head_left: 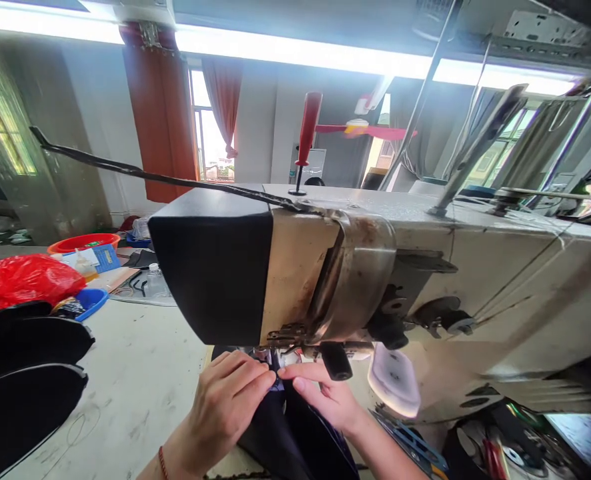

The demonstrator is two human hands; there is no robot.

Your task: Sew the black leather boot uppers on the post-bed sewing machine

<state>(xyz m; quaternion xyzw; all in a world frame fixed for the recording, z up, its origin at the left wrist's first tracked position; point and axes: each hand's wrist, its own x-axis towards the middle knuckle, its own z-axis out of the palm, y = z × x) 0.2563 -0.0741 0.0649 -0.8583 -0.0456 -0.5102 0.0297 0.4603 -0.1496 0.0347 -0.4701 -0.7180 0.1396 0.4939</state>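
Observation:
A dark fabric piece [295, 437] lies under the head of a worn industrial sewing machine [375, 273]. My left hand [225, 407] rests on the fabric from the left, fingers curled and pressed down on it near the needle area. My right hand [325, 397] comes from the right, fingers pinched on the same fabric just below the machine's head. The needle and presser foot are mostly hidden behind the fingers and the machine's black cover [210, 273].
Stacked black curved pieces [23, 373] lie at the left table edge. A red plastic bag [20, 280], blue tray [91, 301] and orange basin [83, 241] stand behind them. A red-handled screwdriver [306, 137] stands on the machine. Tools [495, 453] lie at lower right.

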